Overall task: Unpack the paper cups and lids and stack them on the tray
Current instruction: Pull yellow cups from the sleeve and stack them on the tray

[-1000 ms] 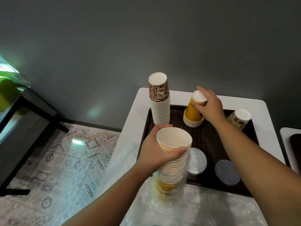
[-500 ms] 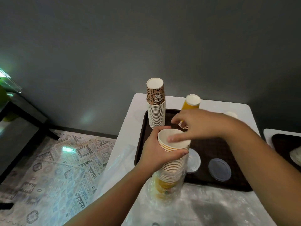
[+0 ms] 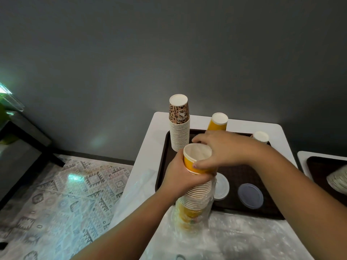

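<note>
Your right hand [image 3: 223, 152] pinches the top yellow cup [image 3: 195, 162] at its rim and wall; your left hand [image 3: 180, 177] is wrapped tight around the nested stack [image 3: 199, 194] below it, over the tray's [image 3: 163, 166] near-left edge. Pull crookedly and several cups may lift together; the stack's foot sits in loose plastic wrap [image 3: 195, 218], so it could slide or topple toward the lids [image 3: 250, 196].
</note>
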